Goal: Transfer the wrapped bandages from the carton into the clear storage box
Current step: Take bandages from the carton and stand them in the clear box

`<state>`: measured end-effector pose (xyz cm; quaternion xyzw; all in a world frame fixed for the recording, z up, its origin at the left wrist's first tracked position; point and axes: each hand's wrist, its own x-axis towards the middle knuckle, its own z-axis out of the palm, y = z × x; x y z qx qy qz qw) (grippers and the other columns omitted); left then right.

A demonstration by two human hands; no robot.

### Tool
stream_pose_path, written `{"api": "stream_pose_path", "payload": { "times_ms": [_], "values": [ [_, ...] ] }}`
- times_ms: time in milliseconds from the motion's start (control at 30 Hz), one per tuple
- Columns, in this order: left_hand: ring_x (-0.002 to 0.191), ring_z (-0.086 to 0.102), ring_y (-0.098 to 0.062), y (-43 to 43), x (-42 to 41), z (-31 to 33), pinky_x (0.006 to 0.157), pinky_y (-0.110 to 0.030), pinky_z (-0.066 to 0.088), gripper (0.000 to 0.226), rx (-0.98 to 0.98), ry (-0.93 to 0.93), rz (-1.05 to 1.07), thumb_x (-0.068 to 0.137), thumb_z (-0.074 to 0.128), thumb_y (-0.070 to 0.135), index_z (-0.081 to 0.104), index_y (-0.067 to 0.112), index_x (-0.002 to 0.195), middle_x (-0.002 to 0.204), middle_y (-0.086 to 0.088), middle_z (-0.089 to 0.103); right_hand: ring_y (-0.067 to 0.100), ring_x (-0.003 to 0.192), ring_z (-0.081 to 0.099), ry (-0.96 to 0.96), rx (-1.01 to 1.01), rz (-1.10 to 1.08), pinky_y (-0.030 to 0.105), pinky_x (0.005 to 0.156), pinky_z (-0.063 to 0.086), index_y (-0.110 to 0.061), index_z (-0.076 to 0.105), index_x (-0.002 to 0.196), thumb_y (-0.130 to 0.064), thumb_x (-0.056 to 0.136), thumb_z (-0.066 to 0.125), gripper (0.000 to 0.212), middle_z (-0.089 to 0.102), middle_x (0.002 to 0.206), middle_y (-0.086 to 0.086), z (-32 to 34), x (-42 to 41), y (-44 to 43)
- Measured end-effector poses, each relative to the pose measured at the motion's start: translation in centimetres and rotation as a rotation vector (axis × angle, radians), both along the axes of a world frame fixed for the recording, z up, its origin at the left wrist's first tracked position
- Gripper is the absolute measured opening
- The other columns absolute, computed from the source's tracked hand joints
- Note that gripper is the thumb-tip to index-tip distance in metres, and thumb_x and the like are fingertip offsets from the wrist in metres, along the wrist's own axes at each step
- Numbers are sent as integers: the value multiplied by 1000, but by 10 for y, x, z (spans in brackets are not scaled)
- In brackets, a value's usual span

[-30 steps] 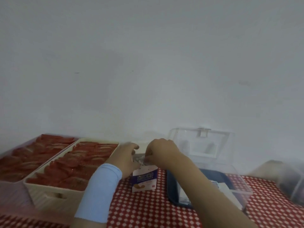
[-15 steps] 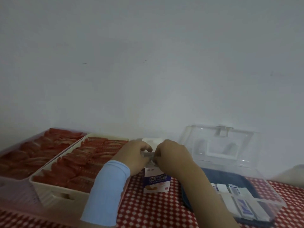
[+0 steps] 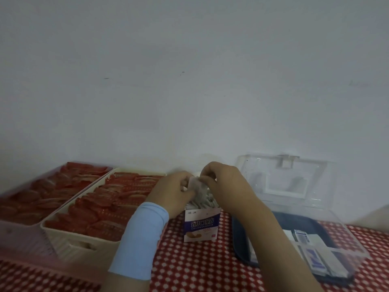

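Since the fingers (image 3: 207,176) of the right hand (image 3: 226,186) are curled in and pinching the top of the wrapped bandages (image 3: 201,198), and the left hand (image 3: 173,191) pinches the same bunch from the other side, my guess is two hands are used so the whole stack comes up together instead of slipping apart. The bandages look like thin greyish-white paper strips, fanned out a bit and poking up from the open top of the carton (image 3: 202,225), with their lower ends down inside it. So they're at the carton and not in the box yet. The carton is a small white and purple one standing upright on the tabletop (image 3: 200,268), which has a red cloth with white dots. It stands just left of the clear storage box (image 3: 355,258), so it should be a short carry. The box's lid (image 3: 315,186) is tipped back toward the wall, and a few white and blue packets (image 3: 311,247) lie inside. Further left is a cream bin (image 3: 69,239) full of red packets (image 3: 117,203). A light blue sleeve (image 3: 141,239) covers the left wrist.
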<state>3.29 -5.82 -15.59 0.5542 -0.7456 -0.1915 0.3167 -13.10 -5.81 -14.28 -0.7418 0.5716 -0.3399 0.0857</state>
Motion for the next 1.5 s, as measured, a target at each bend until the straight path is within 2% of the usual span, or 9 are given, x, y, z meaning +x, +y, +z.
{"api": "stream_pose_path", "payload": {
  "times_ms": [133, 267, 567, 800, 933, 1000, 1133, 1233, 1500],
  "values": [
    [80, 65, -13, 0, -3, 1, 73, -30, 53, 2, -85, 111, 36, 87, 71, 25, 69, 25, 87, 83, 2, 70, 1, 71, 63, -187, 55, 88, 17, 66, 51, -33, 68, 105, -33, 91, 70, 14, 69, 84, -11, -3, -4, 0],
    [71, 69, -11, 3, -2, 5, 65, -21, 54, 5, -87, 364, 22, 84, 76, 19, 72, 21, 86, 77, 1, 74, 3, 54, 62, -426, 34, 141, 19, 54, 53, -23, 76, 90, -20, 88, 75, 4, 73, 72, 0, 3, -6, 3],
    [73, 73, -10, 8, 0, 11, 63, -20, 56, 7, 28, 696, -21, 87, 73, 11, 79, 14, 88, 82, 0, 78, 15, 65, 71, -711, 131, 259, 27, 54, 58, -9, 77, 94, -6, 89, 71, 8, 76, 77, 9, 9, -8, 7],
    [70, 66, -21, 13, 9, 16, 63, -31, 57, 16, 286, 856, -196, 73, 72, 26, 74, 11, 78, 82, -12, 72, 14, 61, 63, -703, 155, 333, 23, 46, 48, -6, 76, 94, -6, 92, 67, 10, 76, 78, 9, 16, -12, 18],
    [94, 70, -34, 18, 11, 17, 78, -42, 59, 48, 471, 988, -331, 81, 65, 24, 61, -8, 116, 110, -22, 71, 10, 56, 58, -679, 166, 408, 21, 45, 43, -6, 77, 96, -5, 91, 68, 11, 73, 72, 5, 24, -13, 26],
    [106, 67, -39, 22, 10, 19, 89, -51, 56, 47, 542, 1063, -423, 85, 66, 25, 63, -3, 123, 120, -25, 67, 4, 51, 55, -683, 152, 409, 16, 47, 42, -6, 77, 96, -3, 90, 68, 11, 72, 69, -2, 28, -15, 30],
    [95, 71, -34, 29, -4, 19, 78, -44, 60, 54, 621, 1162, -576, 72, 84, 28, 70, 2, 117, 107, -24, 69, 2, 50, 50, -649, 130, 431, 14, 50, 41, -5, 77, 99, -1, 90, 68, 13, 72, 71, -5, 32, -26, 38],
    [79, 73, -26, 35, -23, 21, 69, -35, 61, 35, 618, 1111, -531, 70, 86, 27, 78, 7, 98, 91, -17, 73, 5, 53, 53, -619, 129, 431, 16, 50, 42, -7, 78, 100, 1, 89, 68, 16, 71, 69, -1, 35, -37, 44],
    [65, 70, -18, 51, -61, 20, 59, -30, 58, 42, 766, 1054, -496, 83, 74, 33, 65, 3, 111, 82, -12, 73, 7, 59, 52, -574, 172, 395, 20, 56, 44, -8, 78, 103, 2, 91, 66, 21, 71, 72, 0, 32, -77, 66]
  ]
}}
